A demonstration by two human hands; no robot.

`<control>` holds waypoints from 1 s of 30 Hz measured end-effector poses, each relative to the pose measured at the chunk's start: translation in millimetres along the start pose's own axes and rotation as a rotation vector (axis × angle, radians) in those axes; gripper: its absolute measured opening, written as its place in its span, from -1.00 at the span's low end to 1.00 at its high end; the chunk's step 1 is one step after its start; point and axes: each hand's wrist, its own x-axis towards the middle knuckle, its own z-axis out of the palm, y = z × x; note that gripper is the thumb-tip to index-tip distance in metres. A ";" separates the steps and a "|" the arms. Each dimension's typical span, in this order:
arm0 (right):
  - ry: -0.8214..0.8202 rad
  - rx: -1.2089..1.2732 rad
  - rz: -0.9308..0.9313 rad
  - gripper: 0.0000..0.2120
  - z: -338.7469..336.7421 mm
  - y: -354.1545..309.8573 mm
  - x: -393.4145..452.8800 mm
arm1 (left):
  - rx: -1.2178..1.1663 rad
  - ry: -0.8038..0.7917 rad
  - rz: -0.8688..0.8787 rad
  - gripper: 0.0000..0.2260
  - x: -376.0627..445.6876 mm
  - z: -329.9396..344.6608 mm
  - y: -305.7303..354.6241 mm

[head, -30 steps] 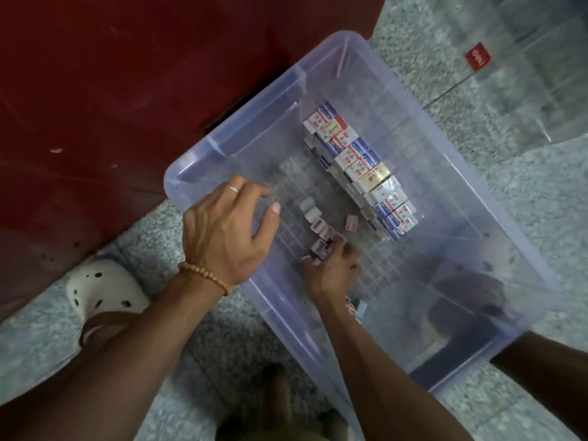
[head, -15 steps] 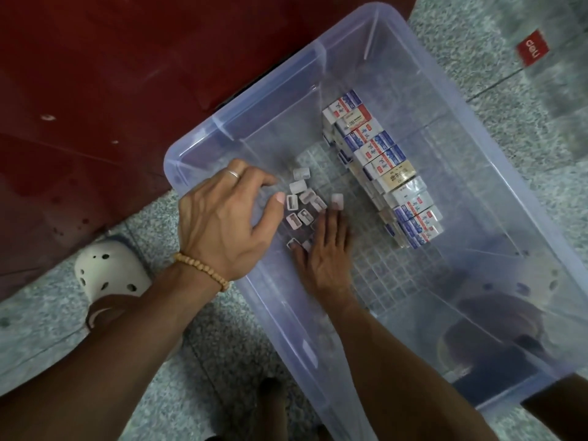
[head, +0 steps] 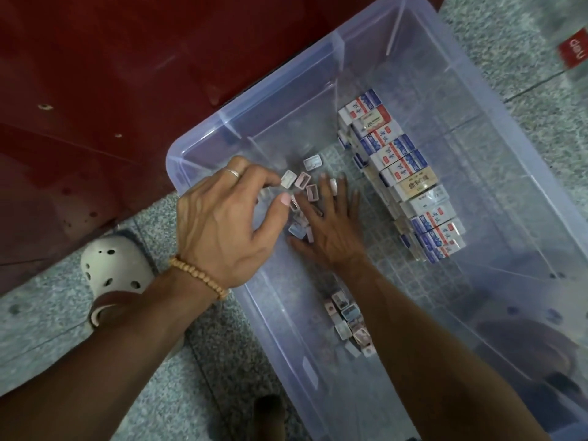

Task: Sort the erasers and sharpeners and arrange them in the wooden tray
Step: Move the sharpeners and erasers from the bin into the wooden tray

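Note:
A clear plastic bin stands on the floor. Boxed erasers in white, blue and red sleeves lie in a stacked row along its middle. Small loose sharpeners, pink and white, are scattered near the bin's near-left corner. My right hand lies flat on the bin floor with straight fingers, its side against them. My left hand reaches over the rim with curled fingers, its index tip at a white sharpener; nothing is clearly held. Another cluster of sharpeners lies beside my right forearm.
A dark red panel borders the bin at left and back. My foot in a white perforated clog stands on the speckled floor at left. A red label shows at top right. The bin's right half holds nothing.
My right hand went from curled over the sharpeners to flat and slid them toward the left hand. The left hand stayed at the rim.

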 end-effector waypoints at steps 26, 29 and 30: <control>0.016 -0.151 -0.290 -0.62 -12.5 31.8 0.2 | -0.015 -0.025 -0.011 -0.78 0.7 -1.7 -1.8; 0.037 -0.148 -0.268 -0.65 -14.4 33.4 -1.3 | -0.024 -0.016 0.003 -0.79 0.5 -1.9 -2.1; 0.032 -0.166 -0.224 -0.63 -15.3 31.8 -3.7 | -0.027 -0.016 0.011 -0.80 0.6 -1.8 -2.2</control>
